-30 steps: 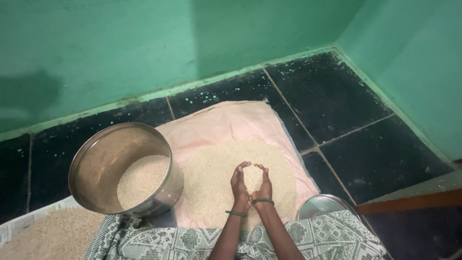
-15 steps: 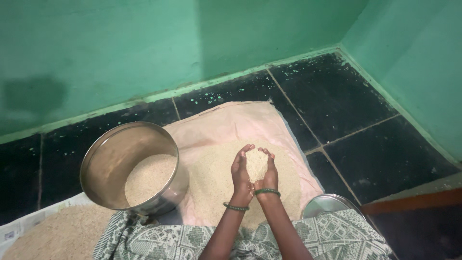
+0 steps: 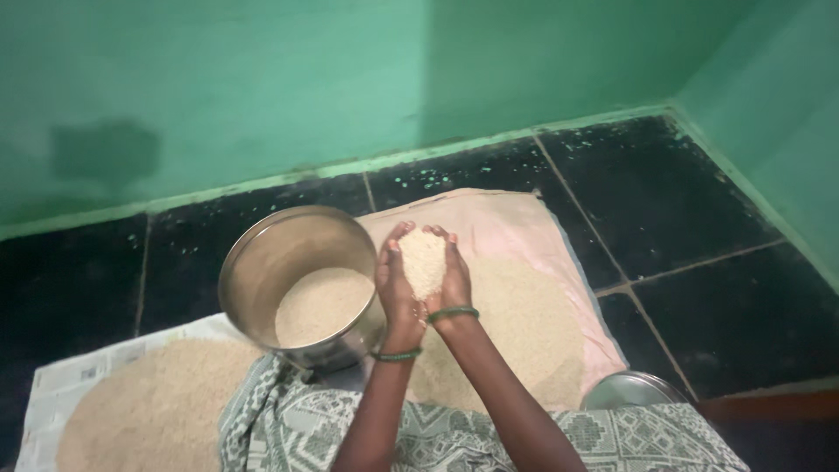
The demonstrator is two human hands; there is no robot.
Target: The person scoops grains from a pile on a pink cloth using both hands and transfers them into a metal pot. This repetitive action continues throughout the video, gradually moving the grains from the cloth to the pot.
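My left hand (image 3: 395,284) and my right hand (image 3: 454,273) are cupped together, palms up, holding a heap of pale grain (image 3: 423,260) lifted above the floor. They hover just right of the round steel tin (image 3: 262,262), which is partly filled with the same grain. Under and behind my hands a wide pile of grain (image 3: 524,328) lies spread on a pink cloth (image 3: 498,223). Green bangles circle both wrists.
Another grain pile (image 3: 144,406) rests on newspaper at the lower left. A steel lid or plate (image 3: 631,391) lies at the lower right. My lap is covered by green patterned fabric (image 3: 489,437). Black floor tiles meet green walls behind.
My cupped hands have risen off the grain pile with a scoop of grain and moved left toward the steel tin. The camera view has shifted left as well.
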